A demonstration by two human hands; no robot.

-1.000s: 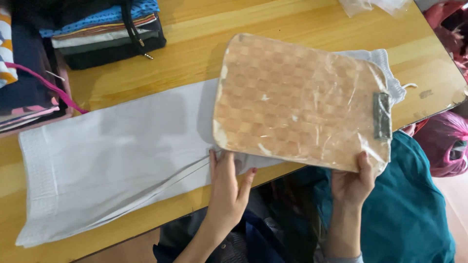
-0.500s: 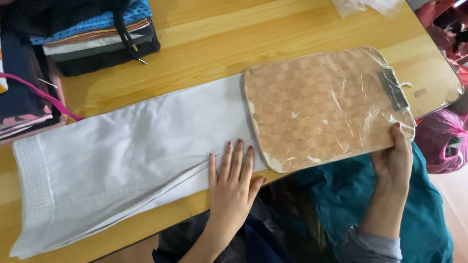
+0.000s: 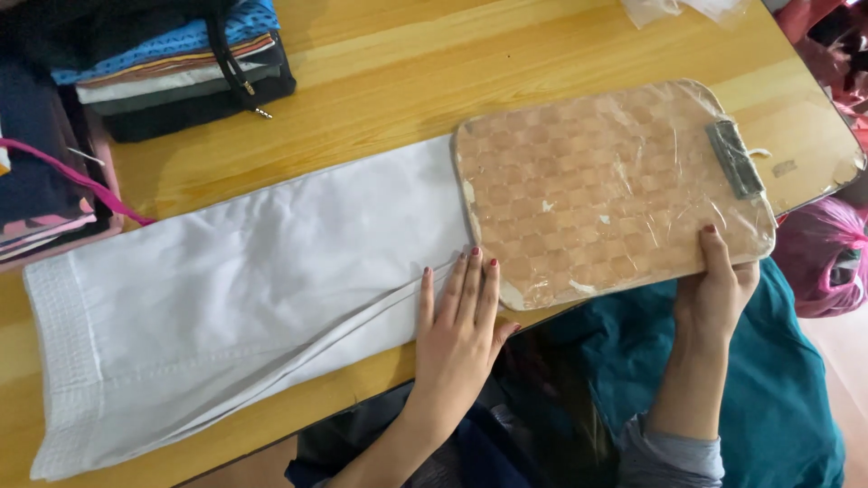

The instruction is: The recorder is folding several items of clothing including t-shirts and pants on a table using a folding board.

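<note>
A long white folded garment (image 3: pixel 244 298) lies flat across the wooden table (image 3: pixel 407 99). On its right end rests a tan checkered board (image 3: pixel 606 190) wrapped in clear plastic, with a metal clip (image 3: pixel 734 159) at its far right edge. My left hand (image 3: pixel 459 316) lies flat on the garment with fingers apart, its fingertips touching the board's near left edge. My right hand (image 3: pixel 719 289) grips the board's near right corner, thumb on top.
A stack of folded clothes (image 3: pixel 172 68) with a black cord sits at the back left. More folded dark and pink fabric (image 3: pixel 45 190) lies at the left edge. Crumpled clear plastic (image 3: pixel 687 9) is at the back right. A pink bag (image 3: pixel 827 258) hangs right of the table.
The board has been lowered flat and slid right, uncovering more of the white garment. My left hand has come from under the board onto the garment.
</note>
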